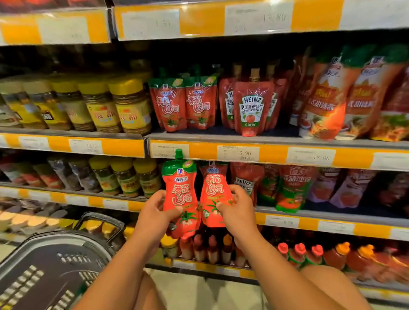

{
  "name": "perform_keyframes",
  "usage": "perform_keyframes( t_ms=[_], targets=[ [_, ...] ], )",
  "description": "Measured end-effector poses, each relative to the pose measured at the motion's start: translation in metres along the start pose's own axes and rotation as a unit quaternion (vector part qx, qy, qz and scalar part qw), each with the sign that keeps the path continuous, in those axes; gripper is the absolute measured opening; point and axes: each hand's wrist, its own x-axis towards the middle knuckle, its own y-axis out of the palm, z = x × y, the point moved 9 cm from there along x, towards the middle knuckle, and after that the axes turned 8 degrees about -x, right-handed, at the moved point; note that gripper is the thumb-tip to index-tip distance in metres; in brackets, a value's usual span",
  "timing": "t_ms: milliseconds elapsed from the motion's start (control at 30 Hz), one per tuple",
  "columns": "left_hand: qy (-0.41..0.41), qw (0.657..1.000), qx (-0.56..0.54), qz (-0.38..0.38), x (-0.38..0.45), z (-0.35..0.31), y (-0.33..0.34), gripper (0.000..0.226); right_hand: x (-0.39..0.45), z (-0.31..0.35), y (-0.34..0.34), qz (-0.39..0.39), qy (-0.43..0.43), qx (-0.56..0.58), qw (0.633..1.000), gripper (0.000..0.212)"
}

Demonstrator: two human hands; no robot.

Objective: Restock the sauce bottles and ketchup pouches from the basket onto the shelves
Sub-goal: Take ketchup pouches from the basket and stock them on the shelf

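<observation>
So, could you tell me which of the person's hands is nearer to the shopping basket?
Left. The left hand, gripping a ketchup pouch, is just above and right of the basket handle. The right hand, holding the second pouch, lies farther right, beyond the left hand.

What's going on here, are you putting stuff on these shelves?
A person is restocking ketchup in a shop aisle. The left hand grips one green-capped ketchup pouch and the right hand grips a second pouch, both held upright in front of the shelves. Two matching pouches already stand on the shelf above, beside the Heinz pouches. The dark basket sits at lower left.
</observation>
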Motion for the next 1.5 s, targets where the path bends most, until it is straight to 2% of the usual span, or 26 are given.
perform_keyframes(
  t_ms=[267, 433, 667, 900, 1067, 1300, 1400, 1500],
  targets=[
    [-0.061, 0.996, 0.044, 0.038, -0.002, 0.032, 0.009, 0.031, 0.014, -0.007, 0.006, -0.035, 0.004, -0.065, 0.997, 0.028],
    [-0.058, 0.997, 0.050, 0.009, 0.022, 0.027, -0.001, 0.027, 0.023, -0.010, 0.011, -0.046, 0.001, -0.095, 0.994, 0.026],
    [0.020, 0.999, 0.033, -0.038, 0.057, -0.006, 0.001, 0.023, 0.035, -0.003, 0.014, -0.069, -0.008, -0.094, 0.993, 0.044],
    [0.086, 0.993, 0.048, -0.065, 0.089, -0.021, 0.008, 0.029, 0.050, 0.009, 0.023, -0.107, -0.028, -0.065, 0.992, 0.046],
    [0.069, 0.995, 0.055, -0.052, 0.108, -0.012, 0.015, 0.038, 0.063, 0.004, 0.033, -0.118, -0.034, -0.066, 0.990, 0.044],
    [0.022, 0.998, 0.029, -0.058, 0.123, 0.009, 0.014, 0.049, 0.076, -0.011, 0.045, -0.103, -0.007, -0.077, 0.992, 0.058],
    [0.029, 0.996, 0.071, -0.051, 0.124, 0.009, 0.016, 0.051, 0.073, -0.009, 0.048, -0.088, 0.004, -0.090, 0.992, 0.072],
    [0.045, 0.989, 0.134, -0.034, 0.120, 0.007, 0.020, 0.055, 0.070, -0.012, 0.047, -0.083, 0.040, -0.089, 0.992, 0.074]
  ],
)
